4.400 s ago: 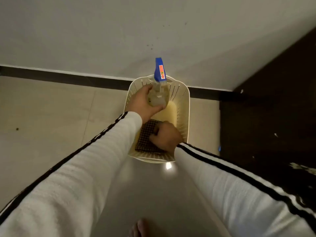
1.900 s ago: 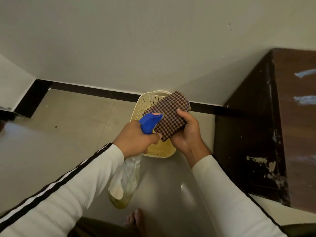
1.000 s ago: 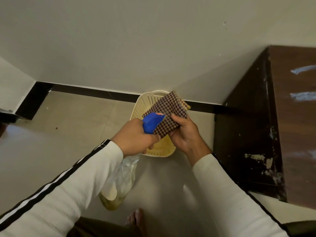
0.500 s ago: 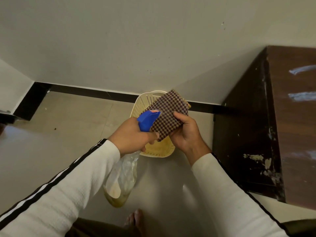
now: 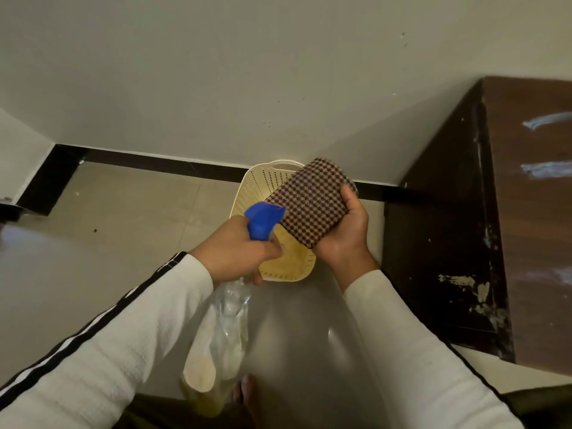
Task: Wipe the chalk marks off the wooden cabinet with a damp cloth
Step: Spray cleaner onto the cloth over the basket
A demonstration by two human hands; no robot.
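My right hand (image 5: 346,233) grips a folded brown checked cloth (image 5: 311,201), held flat and tilted above the basket. My left hand (image 5: 235,252) grips a clear spray bottle (image 5: 223,342) by its neck, a finger on the trigger. The bottle's blue nozzle (image 5: 263,219) points at the cloth from a short distance. At the right stands the dark wooden cabinet (image 5: 532,243), and pale chalk marks (image 5: 546,168) streak its top surface.
A cream perforated plastic basket (image 5: 257,187) sits on the tiled floor against the wall, below my hands. A black skirting strip runs along the wall. My bare foot (image 5: 244,394) shows at the bottom. The cabinet's side panel has chipped patches.
I lifted the bottle and cloth out of the basket and stood up. Over the last second the cloth flattened out again in my right hand; the nozzle stays aimed at it.
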